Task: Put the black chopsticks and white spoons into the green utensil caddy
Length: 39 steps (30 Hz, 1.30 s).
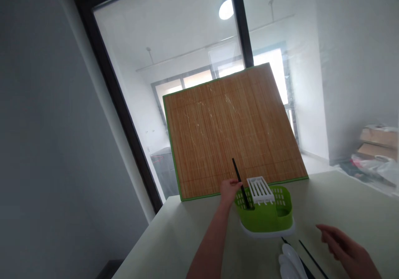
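Note:
My left hand (229, 191) pinches black chopsticks (237, 171), which lean with their lower ends inside the left compartment of a green cutlery basket (261, 220). The basket has slotted walls, a white base and a white slotted rack (259, 188) across its top. My right hand (344, 248) hovers at the lower right over the table, fingers loosely bent with the index finger out, and nothing visible in it. To its left lie white spoons (293, 260) and a thin black chopstick (312, 258), partly cut off by the lower edge.
The pale table (174, 243) carries all of this. Behind the basket, a bamboo mat (227, 133) with green edging leans against a dark-framed glass pane (187, 33). A grey wall (56, 146) stands at left. Cardboard boxes (378, 137) and plastic bags lie beyond at right.

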### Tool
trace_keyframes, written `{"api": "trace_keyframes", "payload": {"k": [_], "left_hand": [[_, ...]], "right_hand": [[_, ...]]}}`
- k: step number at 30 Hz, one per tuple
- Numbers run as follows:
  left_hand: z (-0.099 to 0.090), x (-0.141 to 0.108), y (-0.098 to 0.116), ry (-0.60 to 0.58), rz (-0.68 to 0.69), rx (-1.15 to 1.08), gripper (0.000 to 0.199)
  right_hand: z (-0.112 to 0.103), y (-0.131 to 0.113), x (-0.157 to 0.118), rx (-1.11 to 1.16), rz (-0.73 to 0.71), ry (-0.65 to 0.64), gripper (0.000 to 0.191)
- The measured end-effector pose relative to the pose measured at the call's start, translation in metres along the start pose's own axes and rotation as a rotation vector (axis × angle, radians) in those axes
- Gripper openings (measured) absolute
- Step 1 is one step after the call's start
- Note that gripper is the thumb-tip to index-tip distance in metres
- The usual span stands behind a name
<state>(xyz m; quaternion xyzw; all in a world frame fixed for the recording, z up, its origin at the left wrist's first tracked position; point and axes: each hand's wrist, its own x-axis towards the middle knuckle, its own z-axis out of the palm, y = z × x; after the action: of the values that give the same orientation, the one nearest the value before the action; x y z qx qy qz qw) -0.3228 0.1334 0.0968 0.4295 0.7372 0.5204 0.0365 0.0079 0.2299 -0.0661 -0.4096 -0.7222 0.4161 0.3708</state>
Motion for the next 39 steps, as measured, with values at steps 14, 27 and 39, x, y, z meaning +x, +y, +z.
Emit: {"api": "trace_keyframes", "payload": {"k": [14, 27, 39], "left_hand": [[0.041, -0.007, -0.027, -0.119, -0.37, 0.332, 0.021], [0.033, -0.012, -0.022, -0.077, -0.322, 0.322, 0.021], [-0.012, -0.146, -0.084, 0.33, -0.084, -0.058, 0.033]], "right_hand": [[0.005, -0.009, -0.002, -0.16, -0.065, 0.009, 0.05], [0.008, -0.001, 0.001, -0.196, -0.095, -0.1, 0.041], [0.005, -0.019, -0.073, -0.762, 0.022, -0.258, 0.054]]}}
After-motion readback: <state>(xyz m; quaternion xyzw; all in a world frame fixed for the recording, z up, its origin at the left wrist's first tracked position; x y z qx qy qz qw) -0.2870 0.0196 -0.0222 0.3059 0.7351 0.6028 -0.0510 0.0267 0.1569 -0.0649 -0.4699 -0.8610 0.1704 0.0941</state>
